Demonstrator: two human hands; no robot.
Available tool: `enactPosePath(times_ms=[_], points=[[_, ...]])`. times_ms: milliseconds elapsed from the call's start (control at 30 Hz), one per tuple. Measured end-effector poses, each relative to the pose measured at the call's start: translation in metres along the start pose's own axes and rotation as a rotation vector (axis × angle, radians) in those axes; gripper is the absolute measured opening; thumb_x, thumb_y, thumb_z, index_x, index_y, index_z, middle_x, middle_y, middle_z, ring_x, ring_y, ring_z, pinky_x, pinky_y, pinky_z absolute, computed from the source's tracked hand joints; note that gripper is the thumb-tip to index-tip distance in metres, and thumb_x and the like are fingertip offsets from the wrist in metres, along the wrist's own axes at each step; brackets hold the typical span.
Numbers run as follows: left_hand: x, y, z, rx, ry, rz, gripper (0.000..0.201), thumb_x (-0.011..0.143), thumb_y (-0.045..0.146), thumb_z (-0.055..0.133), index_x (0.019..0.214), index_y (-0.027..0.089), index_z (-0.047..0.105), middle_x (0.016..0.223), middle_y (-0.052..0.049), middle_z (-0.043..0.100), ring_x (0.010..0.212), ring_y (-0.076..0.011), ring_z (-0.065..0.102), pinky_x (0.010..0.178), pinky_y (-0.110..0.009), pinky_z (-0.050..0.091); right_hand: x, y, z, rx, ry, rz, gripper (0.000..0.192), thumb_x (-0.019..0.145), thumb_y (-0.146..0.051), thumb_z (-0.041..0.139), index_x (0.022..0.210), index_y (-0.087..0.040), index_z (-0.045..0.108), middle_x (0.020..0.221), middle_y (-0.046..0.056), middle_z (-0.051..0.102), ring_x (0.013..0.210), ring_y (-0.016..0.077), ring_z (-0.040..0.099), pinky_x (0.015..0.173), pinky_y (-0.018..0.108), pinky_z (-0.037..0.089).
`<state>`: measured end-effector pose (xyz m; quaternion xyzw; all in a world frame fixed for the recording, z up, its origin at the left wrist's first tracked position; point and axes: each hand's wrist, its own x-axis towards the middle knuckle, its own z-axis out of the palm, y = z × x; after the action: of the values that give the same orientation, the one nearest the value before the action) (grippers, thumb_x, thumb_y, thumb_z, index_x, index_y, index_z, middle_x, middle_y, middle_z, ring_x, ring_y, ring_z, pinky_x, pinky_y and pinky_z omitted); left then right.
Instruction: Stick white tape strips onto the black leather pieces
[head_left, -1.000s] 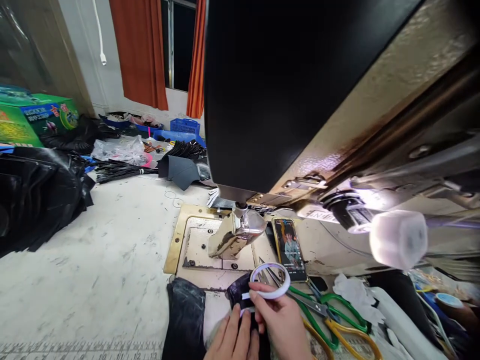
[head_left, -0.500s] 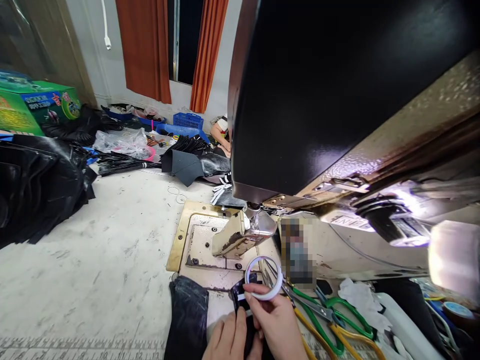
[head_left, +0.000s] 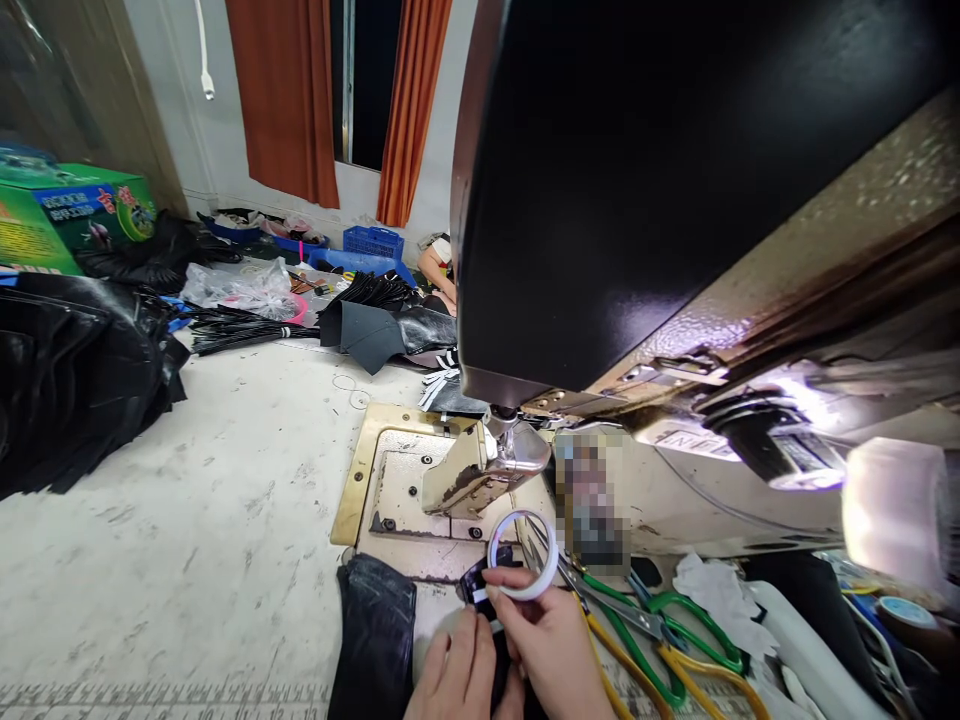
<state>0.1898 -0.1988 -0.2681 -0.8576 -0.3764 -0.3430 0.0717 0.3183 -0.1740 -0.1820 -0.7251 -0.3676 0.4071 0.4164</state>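
- The right hand [head_left: 551,640] has its grip clamped on a white tape roll [head_left: 523,555], thumb and forefinger pinching its lower rim; against half a second ago the roll sits a touch lower and nearer the hands, barely shifted.
- The left hand [head_left: 457,670] lies with fingers together, pressing flat on a small black leather piece [head_left: 480,590] at 9 o'clock of the roll; a white tape end crosses that piece, so the tape looks to be going down onto the leather.
- The roll stands at 6 o'clock of the sewing machine's presser foot [head_left: 487,465], near it but apart.
- Green-handled scissors [head_left: 660,620] lie on the bench [head_left: 187,530] at 3 o'clock of the right hand, unmoved.
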Motion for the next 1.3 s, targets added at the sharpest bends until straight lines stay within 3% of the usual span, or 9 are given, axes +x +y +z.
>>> enactPosePath(times_ms=[67, 167, 433, 567, 667, 767, 1033, 1167, 1300], points=[[0.002, -0.004, 0.000, 0.009, -0.016, 0.072, 0.027, 0.098, 0.031, 0.051, 0.121, 0.023, 0.064, 0.122, -0.005, 0.071, 0.118, -0.0202, 0.064, 0.093, -0.029, 0.052, 0.002, 0.004, -0.001, -0.049, 0.019, -0.044, 0.040, 0.066, -0.049, 0.074, 0.086, -0.015, 0.079, 0.056, 0.003, 0.066, 0.047, 0.0164, 0.056, 0.047, 0.028, 0.045], [0.007, -0.011, -0.002, 0.014, -0.070, 0.173, 0.030, 0.099, 0.033, 0.051, 0.123, 0.020, 0.062, 0.129, -0.008, 0.066, 0.126, -0.0213, 0.058, 0.099, -0.029, 0.049, 0.004, 0.006, -0.002, -0.127, 0.019, -0.098, 0.035, 0.071, -0.044, 0.068, 0.088, -0.016, 0.081, 0.087, 0.012, 0.079, 0.077, 0.0267, 0.072, 0.074, 0.037, 0.056], [0.020, -0.016, -0.010, 0.055, -0.159, 0.281, 0.030, 0.100, 0.035, 0.049, 0.123, 0.020, 0.060, 0.124, -0.009, 0.068, 0.115, -0.0227, 0.064, 0.085, -0.025, 0.052, 0.002, -0.026, -0.028, -0.372, -0.181, -0.203, 0.030, 0.078, -0.041, 0.068, 0.098, -0.025, 0.083, 0.103, 0.010, 0.080, 0.100, 0.0303, 0.073, 0.094, 0.042, 0.054], [0.024, -0.015, -0.014, 0.065, -0.202, 0.282, 0.020, 0.098, 0.030, 0.053, 0.115, 0.023, 0.061, 0.127, -0.010, 0.067, 0.116, -0.0234, 0.064, 0.081, -0.024, 0.051, 0.014, -0.035, -0.044, -0.529, -0.060, -0.313, 0.032, 0.080, -0.044, 0.065, 0.097, -0.024, 0.083, 0.109, 0.013, 0.078, 0.107, 0.0343, 0.070, 0.100, 0.048, 0.049], [0.029, -0.015, -0.015, 0.064, -0.196, 0.251, 0.020, 0.099, 0.029, 0.050, 0.114, 0.021, 0.061, 0.127, -0.013, 0.068, 0.114, -0.0224, 0.066, 0.077, -0.023, 0.050, 0.026, -0.026, -0.046, -0.461, 0.022, -0.300, 0.035, 0.080, -0.048, 0.065, 0.095, -0.022, 0.083, 0.102, 0.012, 0.080, 0.099, 0.0331, 0.072, 0.093, 0.044, 0.053], [0.031, -0.016, -0.014, 0.049, -0.172, 0.216, 0.026, 0.100, 0.030, 0.047, 0.117, 0.018, 0.062, 0.127, -0.014, 0.068, 0.111, -0.0216, 0.067, 0.079, -0.024, 0.050, 0.033, -0.011, -0.043, -0.377, 0.043, -0.249, 0.039, 0.080, -0.051, 0.065, 0.094, -0.019, 0.083, 0.078, 0.009, 0.079, 0.074, 0.0276, 0.073, 0.071, 0.036, 0.057], [0.030, -0.012, -0.006, 0.086, -0.215, 0.179, 0.037, 0.097, 0.032, 0.052, 0.129, 0.016, 0.061, 0.127, -0.011, 0.068, 0.109, -0.0200, 0.062, 0.078, -0.025, 0.046, 0.030, 0.008, -0.050, -0.288, 0.070, -0.193, 0.045, 0.076, -0.054, 0.068, 0.090, -0.013, 0.082, 0.053, 0.003, 0.066, 0.047, 0.0172, 0.055, 0.046, 0.027, 0.044], [0.036, -0.008, -0.003, 0.126, -0.168, 0.207, 0.040, 0.094, 0.032, 0.054, 0.128, 0.012, 0.063, 0.119, -0.012, 0.070, 0.101, -0.0211, 0.059, 0.074, -0.028, 0.045, 0.031, 0.005, -0.051, -0.316, 0.071, -0.216, 0.043, 0.075, -0.051, 0.068, 0.089, -0.013, 0.082, 0.052, 0.004, 0.067, 0.046, 0.0178, 0.055, 0.046, 0.028, 0.044], [0.043, -0.005, 0.002, 0.138, -0.177, 0.181, 0.043, 0.093, 0.032, 0.055, 0.130, 0.011, 0.063, 0.113, -0.012, 0.068, 0.099, -0.0222, 0.054, 0.072, -0.031, 0.043, 0.030, 0.000, -0.046, -0.395, 0.152, -0.282, 0.038, 0.075, -0.051, 0.066, 0.083, -0.016, 0.082, 0.075, 0.011, 0.079, 0.060, 0.0245, 0.068, 0.061, 0.034, 0.053]])
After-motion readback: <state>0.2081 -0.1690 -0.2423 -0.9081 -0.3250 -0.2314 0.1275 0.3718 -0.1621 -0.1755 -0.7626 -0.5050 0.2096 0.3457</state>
